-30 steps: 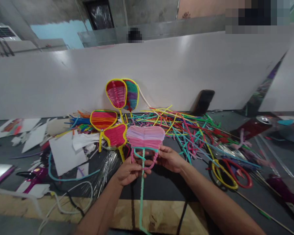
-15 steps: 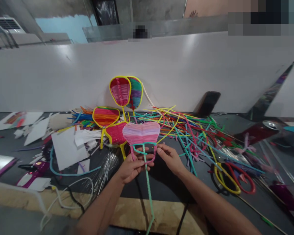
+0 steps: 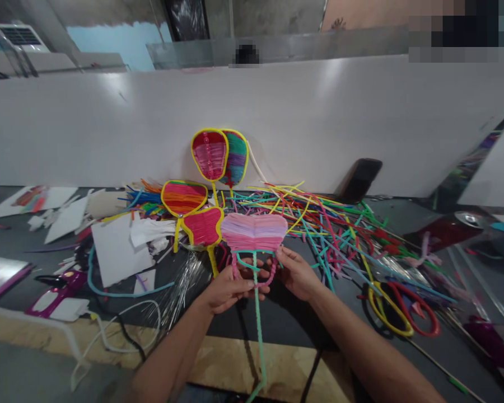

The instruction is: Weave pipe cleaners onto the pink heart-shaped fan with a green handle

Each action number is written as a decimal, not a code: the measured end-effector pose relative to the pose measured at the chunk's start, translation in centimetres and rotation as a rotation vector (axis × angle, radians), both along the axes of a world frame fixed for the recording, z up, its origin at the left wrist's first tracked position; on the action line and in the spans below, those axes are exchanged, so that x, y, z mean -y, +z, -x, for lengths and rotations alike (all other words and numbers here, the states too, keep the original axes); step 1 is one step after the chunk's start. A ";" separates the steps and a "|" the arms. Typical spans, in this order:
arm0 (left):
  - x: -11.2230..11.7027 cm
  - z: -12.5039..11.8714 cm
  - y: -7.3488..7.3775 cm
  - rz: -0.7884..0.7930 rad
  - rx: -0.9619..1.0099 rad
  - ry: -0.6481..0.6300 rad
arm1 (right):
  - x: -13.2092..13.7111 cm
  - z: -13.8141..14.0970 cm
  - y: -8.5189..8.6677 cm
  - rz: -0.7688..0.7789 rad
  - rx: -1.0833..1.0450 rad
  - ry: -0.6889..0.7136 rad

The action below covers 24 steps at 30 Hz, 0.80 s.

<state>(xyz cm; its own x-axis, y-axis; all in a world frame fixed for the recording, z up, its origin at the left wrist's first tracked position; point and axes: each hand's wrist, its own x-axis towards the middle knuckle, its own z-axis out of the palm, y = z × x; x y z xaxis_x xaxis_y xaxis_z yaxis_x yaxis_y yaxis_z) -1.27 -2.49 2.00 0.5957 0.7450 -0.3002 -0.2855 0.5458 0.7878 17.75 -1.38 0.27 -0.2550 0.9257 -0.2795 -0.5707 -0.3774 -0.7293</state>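
Held up over the dark tabletop is a pipe-cleaner fan with pink and lilac rows, a twisted pink loop below them and a long pale green stem. A teal pipe cleaner curves across the lower part. My left hand is closed round the bottom of the loop, where the stem crosses it. At the loop's right side, my right hand pinches the fan's edge below the woven part. Just behind stand finished fans with yellow rims, a pink one and an orange one.
Two more fans lean on the white partition. Loose pipe cleaners spread behind my right hand, with scissors, a dark phone and a can farther right. White card and a purple glue gun lie left.
The fan appears slightly further right and its woven part looks larger. My right hand has come closer and now grips its right edge; my left hand keeps its hold.
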 end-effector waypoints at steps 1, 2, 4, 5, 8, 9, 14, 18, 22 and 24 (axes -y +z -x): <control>0.0 0.0 0.0 -0.015 0.006 -0.002 | 0.0 0.0 -0.1 0.000 0.003 0.004; -0.1 0.1 -0.1 -0.033 0.017 0.018 | 0.0 -0.1 -0.2 -0.004 0.008 0.010; -0.4 0.2 -0.2 -0.052 0.034 0.116 | 0.0 -0.1 -0.3 -0.015 0.021 0.019; -0.6 0.2 -0.3 -0.048 0.021 0.187 | 0.0 -0.1 -0.3 -0.024 0.032 0.025; -1.3 0.3 -0.7 -0.045 -0.108 0.374 | 0.1 0.0 -0.2 -0.058 0.073 0.070; -1.5 0.3 -0.8 -0.069 -0.154 0.411 | 0.2 0.0 -0.2 -0.066 0.087 0.086; -1.6 0.2 -1.2 -0.174 -0.226 0.468 | 0.3 0.3 -0.3 -0.065 0.142 0.108; -1.7 0.3 -1.1 -0.122 -0.209 0.453 | 0.3 0.2 -0.3 -0.035 0.130 0.120; -2.0 0.6 -0.6 -0.148 -0.203 0.559 | 0.4 -0.1 0.9 -0.091 0.094 0.047; -1.8 0.6 -0.2 -0.241 -0.245 0.659 | 0.5 -0.3 1.7 -0.149 0.123 -0.008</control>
